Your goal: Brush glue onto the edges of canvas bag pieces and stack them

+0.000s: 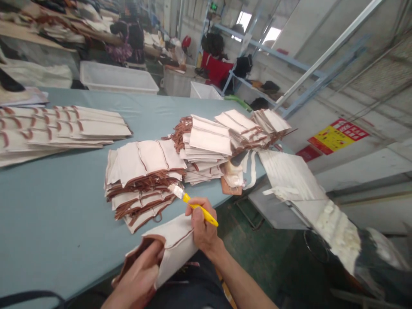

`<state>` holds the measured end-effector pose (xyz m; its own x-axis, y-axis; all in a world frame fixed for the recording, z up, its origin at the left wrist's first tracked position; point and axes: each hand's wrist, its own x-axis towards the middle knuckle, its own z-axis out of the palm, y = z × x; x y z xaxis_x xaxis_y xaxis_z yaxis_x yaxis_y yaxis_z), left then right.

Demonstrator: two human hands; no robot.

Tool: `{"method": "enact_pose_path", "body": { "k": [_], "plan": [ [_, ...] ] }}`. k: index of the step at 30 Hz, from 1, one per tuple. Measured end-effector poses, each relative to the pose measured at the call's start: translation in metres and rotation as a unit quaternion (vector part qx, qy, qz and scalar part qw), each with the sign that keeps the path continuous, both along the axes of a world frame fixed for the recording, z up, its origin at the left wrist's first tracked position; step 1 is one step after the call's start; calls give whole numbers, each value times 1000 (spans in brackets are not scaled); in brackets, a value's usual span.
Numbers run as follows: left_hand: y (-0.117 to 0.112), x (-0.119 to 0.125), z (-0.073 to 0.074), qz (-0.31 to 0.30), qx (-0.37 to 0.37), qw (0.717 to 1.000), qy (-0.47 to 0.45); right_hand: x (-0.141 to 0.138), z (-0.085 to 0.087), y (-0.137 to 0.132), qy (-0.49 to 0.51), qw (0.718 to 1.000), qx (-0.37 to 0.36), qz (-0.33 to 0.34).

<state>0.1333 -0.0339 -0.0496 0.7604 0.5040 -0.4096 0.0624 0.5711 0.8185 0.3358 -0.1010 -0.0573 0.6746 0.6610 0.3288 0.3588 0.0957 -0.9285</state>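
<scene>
My left hand [141, 274] reaches into the opening of a cream sewn piece [178, 253] with a brown inner side, and holds it; the fingertips are hidden inside. My right hand [204, 223] is closed round the yellow handle of a brush [200, 210]. Whitish bristles point away from me, towards the nearest stack. The lower side of this hand rests against the far end of the sewn piece. Just beyond lies a stack of similar cream pieces [146, 161] with brown edges and dangling brown strips.
More stacks of cream pieces [210, 137] run along the blue-green table [77, 206] to its far right end. Overlapping cream pieces [96, 122] lie at the left. White bins [117, 77] stand behind the table, with a person [130, 36] further back. A side table [273, 210] holds white strips.
</scene>
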Motion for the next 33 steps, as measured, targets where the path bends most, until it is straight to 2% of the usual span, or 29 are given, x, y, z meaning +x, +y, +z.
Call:
{"method": "enact_pose_path", "body": {
  "k": [3, 5, 7, 9, 11, 14, 15, 17, 22, 26, 28, 31, 33],
  "plan": [
    [6, 18, 15, -39, 70, 995, 60, 0, 5, 7, -74, 996, 11, -42],
    [15, 28, 23, -37, 107, 989, 91, 4, 14, 18, -88, 995, 30, -47],
    [27, 32, 28, 1, 82, 991, 107, 11, 30, 28, -61, 994, 60, -61],
    [39, 29, 33, 41, 33, 992, 117, 18, 49, 33, 9, 992, 105, -72],
    [48, 24, 38, 68, 5, 991, 115, 21, 66, 34, 79, 987, 140, -18],
    [56, 16, 46, 77, -8, 992, 100, 16, 80, 33, 101, 977, 137, 128],
    [57, 15, 49, 71, -12, 992, 99, 13, 82, 34, 77, 975, 129, 165],
    [57, 12, 56, 65, -25, 993, 97, 8, 82, 38, -3, 974, 114, 197],
    [52, 12, 67, 92, -91, 988, 85, 10, 80, 50, -141, 969, 110, 169],
    [51, 15, 66, 93, -108, 987, 77, 16, 82, 51, -199, 956, 130, 174],
    [50, 14, 63, 92, -111, 987, 77, 20, 84, 51, -245, 934, 172, 197],
    [48, 10, 60, 91, -119, 985, 80, 31, 92, 49, -375, 877, 203, 221],
    [48, 7, 59, 85, -122, 985, 88, 39, 98, 45, -413, 866, 193, 207]
  ]
}}
